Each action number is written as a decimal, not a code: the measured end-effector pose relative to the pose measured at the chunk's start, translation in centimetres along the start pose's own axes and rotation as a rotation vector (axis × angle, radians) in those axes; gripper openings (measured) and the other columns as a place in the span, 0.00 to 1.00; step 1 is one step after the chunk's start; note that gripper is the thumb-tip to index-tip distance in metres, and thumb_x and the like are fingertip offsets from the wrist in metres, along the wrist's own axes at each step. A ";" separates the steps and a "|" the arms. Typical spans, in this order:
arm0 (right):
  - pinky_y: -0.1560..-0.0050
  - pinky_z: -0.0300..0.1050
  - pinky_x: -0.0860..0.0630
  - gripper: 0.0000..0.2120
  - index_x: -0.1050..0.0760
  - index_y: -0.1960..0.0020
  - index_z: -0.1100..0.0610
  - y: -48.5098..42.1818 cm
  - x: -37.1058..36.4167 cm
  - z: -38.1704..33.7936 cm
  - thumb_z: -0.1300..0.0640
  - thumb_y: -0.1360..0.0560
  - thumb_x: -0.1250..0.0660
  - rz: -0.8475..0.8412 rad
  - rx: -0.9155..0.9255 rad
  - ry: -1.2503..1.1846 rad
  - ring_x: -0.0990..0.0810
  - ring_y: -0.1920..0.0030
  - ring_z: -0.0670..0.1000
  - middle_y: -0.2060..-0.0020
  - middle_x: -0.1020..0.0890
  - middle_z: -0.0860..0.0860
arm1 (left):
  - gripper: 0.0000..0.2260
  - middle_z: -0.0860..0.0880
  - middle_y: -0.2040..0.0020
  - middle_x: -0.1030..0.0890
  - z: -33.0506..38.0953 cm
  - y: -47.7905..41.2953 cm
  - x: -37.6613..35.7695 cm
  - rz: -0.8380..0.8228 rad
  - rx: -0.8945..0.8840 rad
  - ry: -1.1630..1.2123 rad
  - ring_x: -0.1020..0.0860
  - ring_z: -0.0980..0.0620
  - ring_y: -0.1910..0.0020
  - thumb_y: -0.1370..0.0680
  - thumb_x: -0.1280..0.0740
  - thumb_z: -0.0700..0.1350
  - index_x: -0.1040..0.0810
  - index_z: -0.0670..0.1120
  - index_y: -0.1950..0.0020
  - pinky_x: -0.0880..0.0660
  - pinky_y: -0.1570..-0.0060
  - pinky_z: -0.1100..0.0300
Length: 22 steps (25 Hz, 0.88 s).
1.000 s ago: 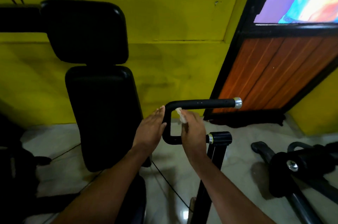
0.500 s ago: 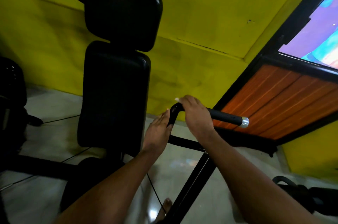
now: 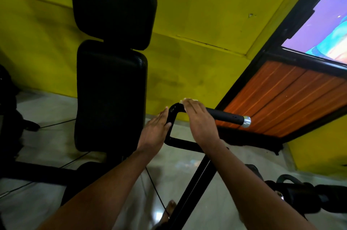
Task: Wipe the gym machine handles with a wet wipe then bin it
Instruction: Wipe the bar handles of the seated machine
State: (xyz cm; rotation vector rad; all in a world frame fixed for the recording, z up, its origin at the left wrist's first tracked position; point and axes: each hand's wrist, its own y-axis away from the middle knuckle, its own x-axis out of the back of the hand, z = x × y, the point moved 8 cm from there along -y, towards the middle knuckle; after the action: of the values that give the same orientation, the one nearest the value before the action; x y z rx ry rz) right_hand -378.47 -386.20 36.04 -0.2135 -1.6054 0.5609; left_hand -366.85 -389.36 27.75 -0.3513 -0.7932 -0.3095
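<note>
A black bent gym machine handle (image 3: 224,114) with a chrome end cap (image 3: 246,121) sticks out to the right at mid-frame. My right hand (image 3: 200,119) lies over its top bar near the bend, pressing a white wet wipe (image 3: 185,101) onto it; only the wipe's edge shows past my fingertips. My left hand (image 3: 155,131) rests flat, fingers straight, against the handle's upright part just left of the bend, holding nothing. The lower bar (image 3: 180,143) of the handle runs under my right wrist.
A black padded backrest (image 3: 110,94) and headrest (image 3: 114,8) stand to the left. A yellow wall is behind, an orange-panelled door (image 3: 293,98) to the right. The machine's black post (image 3: 193,188) slants down between my arms. Other black equipment (image 3: 300,194) lies low right. A foot (image 3: 170,209) shows on the tiled floor.
My right hand with the wipe has risen from the handle's upright part to the top bar and slid slightly right. The view has tilted and moved closer. My left hand stays against the upright.
</note>
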 end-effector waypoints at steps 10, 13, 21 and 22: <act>0.38 0.43 0.27 0.06 0.26 0.44 0.62 4.8 -8.4 -1.8 0.66 0.18 0.41 0.805 -1.646 -1.976 0.22 0.47 0.50 0.40 0.24 0.59 | 0.25 0.47 0.23 0.36 -0.6 -0.4 0.2 -0.016 -0.072 -0.142 0.36 0.50 0.25 0.16 0.43 0.47 0.45 0.45 0.20 0.37 0.30 0.56; 0.24 0.39 0.47 0.15 0.27 0.47 0.50 3.9 -9.2 -1.7 0.42 0.19 0.48 0.529 -1.592 -2.191 0.31 0.41 0.46 0.39 0.23 0.58 | 0.25 0.48 0.22 0.37 -0.7 -0.8 0.3 -0.035 -0.083 -0.142 0.38 0.51 0.24 0.16 0.43 0.47 0.46 0.45 0.20 0.38 0.29 0.56; 0.51 0.37 0.23 0.11 0.24 0.40 0.65 4.5 -5.0 -1.2 0.67 0.22 0.35 0.914 -1.573 -1.774 0.19 0.42 0.54 0.45 0.19 0.58 | 0.26 0.48 0.22 0.39 0.0 -1.7 0.4 -0.036 -0.132 -0.147 0.39 0.51 0.23 0.16 0.44 0.47 0.48 0.46 0.20 0.40 0.29 0.57; 0.51 0.35 0.23 0.09 0.23 0.43 0.61 4.8 -3.1 0.1 0.66 0.23 0.34 0.909 -1.463 -1.490 0.19 0.45 0.50 0.46 0.18 0.56 | 0.26 0.48 0.21 0.40 0.0 -1.7 0.4 -0.037 -0.137 -0.149 0.40 0.51 0.23 0.16 0.44 0.47 0.48 0.46 0.20 0.40 0.28 0.57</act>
State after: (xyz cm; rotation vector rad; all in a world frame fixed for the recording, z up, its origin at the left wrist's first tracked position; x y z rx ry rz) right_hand -379.14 -383.55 31.08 -2.0716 -3.1034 -0.0633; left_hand -367.28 -390.92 28.34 -0.4932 -0.9283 -0.3764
